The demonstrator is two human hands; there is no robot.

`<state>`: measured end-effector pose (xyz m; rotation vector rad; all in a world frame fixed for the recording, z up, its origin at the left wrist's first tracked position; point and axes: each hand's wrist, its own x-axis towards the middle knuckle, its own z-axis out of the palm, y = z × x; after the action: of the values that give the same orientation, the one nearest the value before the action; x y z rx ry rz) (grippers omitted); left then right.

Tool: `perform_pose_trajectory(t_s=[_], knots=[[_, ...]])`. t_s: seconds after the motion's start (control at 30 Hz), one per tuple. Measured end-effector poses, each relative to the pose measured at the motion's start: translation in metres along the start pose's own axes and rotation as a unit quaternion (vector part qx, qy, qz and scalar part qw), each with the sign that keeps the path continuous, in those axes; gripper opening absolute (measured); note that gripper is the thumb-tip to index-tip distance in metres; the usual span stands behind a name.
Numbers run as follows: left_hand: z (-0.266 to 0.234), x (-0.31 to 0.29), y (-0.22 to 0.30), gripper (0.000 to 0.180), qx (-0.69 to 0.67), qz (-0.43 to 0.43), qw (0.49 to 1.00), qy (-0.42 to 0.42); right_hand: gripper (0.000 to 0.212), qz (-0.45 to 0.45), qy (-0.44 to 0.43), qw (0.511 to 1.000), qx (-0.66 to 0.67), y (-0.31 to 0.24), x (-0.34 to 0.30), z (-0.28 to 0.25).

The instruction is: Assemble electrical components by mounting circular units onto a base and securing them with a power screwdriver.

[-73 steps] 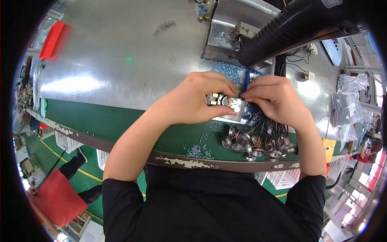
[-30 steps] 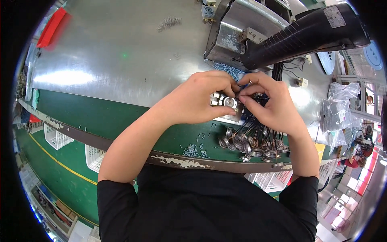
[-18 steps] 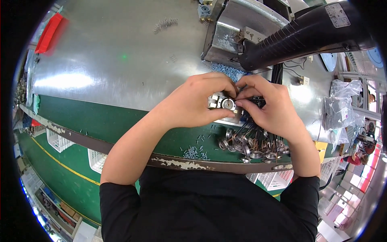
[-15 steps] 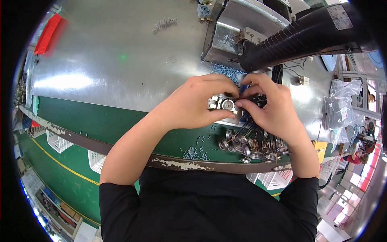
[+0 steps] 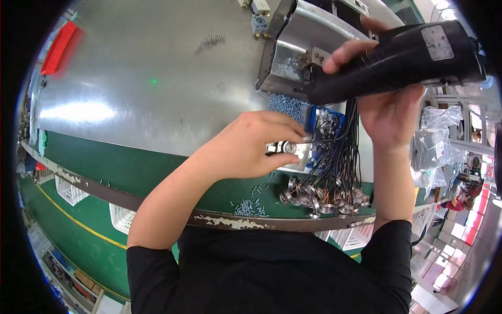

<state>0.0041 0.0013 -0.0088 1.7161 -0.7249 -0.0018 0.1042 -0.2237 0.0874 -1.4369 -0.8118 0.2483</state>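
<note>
Your left hand (image 5: 251, 146) pins the small metal part (image 5: 287, 152) on the bench (image 5: 130, 94); rigid, light, slippery; hold its edges; at 1 o'clock, your right hand (image 5: 389, 112) grips the heavy electric screwdriver (image 5: 397, 60).

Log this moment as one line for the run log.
left hand: holds small metal part on bench | right hand: grips black power screwdriver above it | nearby: wired round parts, loose screws

Two hands (image 5: 251, 149), one black power screwdriver (image 5: 397, 57), one red bin (image 5: 58, 48)
</note>
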Motion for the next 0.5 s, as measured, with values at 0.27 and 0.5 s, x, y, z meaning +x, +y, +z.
perform_pose_trajectory(t_s=[0.27, 0.5], knots=[[-0.002, 0.000, 0.003, 0.028, 0.018, -0.017, 1.000, -0.015, 0.110, -0.108, -0.026, 0.980, 0.166, -0.011, 0.037, -0.004], [-0.001, 0.002, 0.000, 0.032, 0.010, -0.006, 1.000, -0.008, 0.120, -0.190, 0.091, 0.977, 0.024, -0.017, 0.047, 0.010]])
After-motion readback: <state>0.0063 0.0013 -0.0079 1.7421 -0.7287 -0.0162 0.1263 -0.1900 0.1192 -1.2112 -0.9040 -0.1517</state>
